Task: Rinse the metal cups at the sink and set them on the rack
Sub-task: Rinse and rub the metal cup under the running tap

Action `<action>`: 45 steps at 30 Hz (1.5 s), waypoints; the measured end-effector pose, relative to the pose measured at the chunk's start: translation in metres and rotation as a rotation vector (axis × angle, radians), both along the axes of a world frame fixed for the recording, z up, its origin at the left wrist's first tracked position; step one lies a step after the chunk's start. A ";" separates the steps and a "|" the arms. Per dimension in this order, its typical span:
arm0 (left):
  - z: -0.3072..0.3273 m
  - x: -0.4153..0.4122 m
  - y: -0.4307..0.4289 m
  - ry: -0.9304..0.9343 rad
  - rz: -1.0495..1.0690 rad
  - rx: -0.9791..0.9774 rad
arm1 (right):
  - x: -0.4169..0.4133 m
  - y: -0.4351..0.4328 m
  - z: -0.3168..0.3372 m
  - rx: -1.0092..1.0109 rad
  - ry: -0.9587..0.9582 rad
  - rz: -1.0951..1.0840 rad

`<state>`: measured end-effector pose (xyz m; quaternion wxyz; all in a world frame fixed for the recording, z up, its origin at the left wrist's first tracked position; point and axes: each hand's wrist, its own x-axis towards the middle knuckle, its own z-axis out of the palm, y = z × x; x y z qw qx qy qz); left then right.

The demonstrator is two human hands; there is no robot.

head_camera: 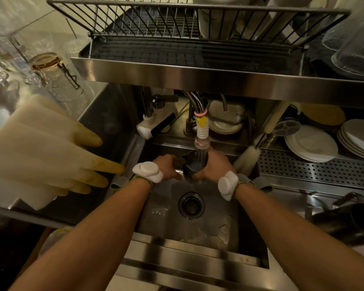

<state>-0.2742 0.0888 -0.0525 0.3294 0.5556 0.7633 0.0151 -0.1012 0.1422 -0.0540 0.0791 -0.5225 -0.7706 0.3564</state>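
Both hands grip one metal cup (194, 166) under the running faucet (202, 131), above the sink (208, 225). Left hand (166, 166) clasps its left side; right hand (213, 166) wraps its right side.

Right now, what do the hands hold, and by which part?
One metal cup: the left hand grips its left side, the right hand its right side.

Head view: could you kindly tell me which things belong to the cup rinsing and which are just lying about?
In use: metal cup, left hand, right hand, running tap, sink, wire rack.
Lying about: rubber gloves, stacked plates, bottle brush, glasses.
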 end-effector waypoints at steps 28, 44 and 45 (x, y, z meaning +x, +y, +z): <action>0.006 0.007 0.001 0.001 0.009 -0.027 | 0.000 -0.006 -0.003 -0.033 -0.028 -0.129; 0.013 0.005 0.002 -0.017 0.015 0.009 | 0.006 0.020 0.027 -0.035 -0.449 0.206; 0.014 0.005 0.003 -0.019 0.015 0.018 | 0.006 0.022 0.030 -0.034 -0.495 0.230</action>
